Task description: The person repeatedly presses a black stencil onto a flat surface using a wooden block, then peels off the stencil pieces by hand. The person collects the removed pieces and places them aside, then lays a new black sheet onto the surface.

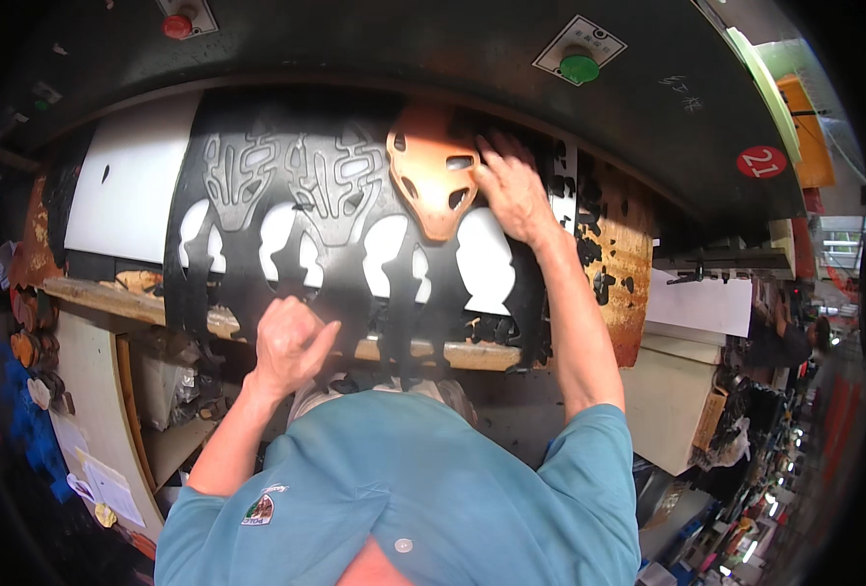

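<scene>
An orange cutting die [440, 183] with slotted openings lies on a black sheet [340, 269]. My right hand [514, 188] is at the die's right edge, its thumb and fingertips against the rim. To the left, two grey outlined shapes show in the sheet: one patterned outline [240, 181] and a second patterned outline [335, 186]. Curved cut-outs run along the sheet's near side, with white showing through. My left hand [291, 340] is curled over the sheet's near edge, thumb pointing right. What its fingers hold, if anything, is hidden.
A dark machine beam [403, 44] spans the far side, bearing a red button [176, 26] and a green button [579, 68]. White board [130, 181] lies left of the sheet. A worn brown board [616, 259] is at right. A wooden rail [452, 354] edges the near side.
</scene>
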A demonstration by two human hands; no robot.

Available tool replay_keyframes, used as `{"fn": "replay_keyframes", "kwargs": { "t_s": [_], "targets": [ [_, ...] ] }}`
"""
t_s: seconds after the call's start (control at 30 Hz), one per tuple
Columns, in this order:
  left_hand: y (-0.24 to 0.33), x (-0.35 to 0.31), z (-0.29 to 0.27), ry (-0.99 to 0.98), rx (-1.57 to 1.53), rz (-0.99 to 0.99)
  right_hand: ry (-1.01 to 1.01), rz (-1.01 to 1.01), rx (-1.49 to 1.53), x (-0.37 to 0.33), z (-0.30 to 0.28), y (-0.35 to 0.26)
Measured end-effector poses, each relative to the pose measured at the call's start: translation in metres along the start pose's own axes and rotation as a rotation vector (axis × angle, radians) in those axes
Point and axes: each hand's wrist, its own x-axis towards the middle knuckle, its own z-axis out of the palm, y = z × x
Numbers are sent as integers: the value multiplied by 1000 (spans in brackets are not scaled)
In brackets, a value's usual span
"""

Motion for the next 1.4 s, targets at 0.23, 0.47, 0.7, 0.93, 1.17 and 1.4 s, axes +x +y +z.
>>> {"fn": "replay_keyframes", "kwargs": {
  "t_s": [0.23,0.47,0.7,0.93,1.17,1.4],
  "targets": [
    [2,-1,-7,-95,-131,-106,223,548,-170,40,-21,73],
    [1,17,-27,-394,-264,-248,212,231,273,-23,10,-79],
    [-14,80,-57,-645,-458,-307,289,217,3,-13,28,-119],
    [-64,167,37,-247,-16,-42,270,248,157,-13,19,-115],
    [-71,162,52,-285,138,-47,180,418,1334,-25,-29,-69],
    [13,198,81,-391,-545,-370,222,445,1500,-23,-30,-67]
  ]
}}
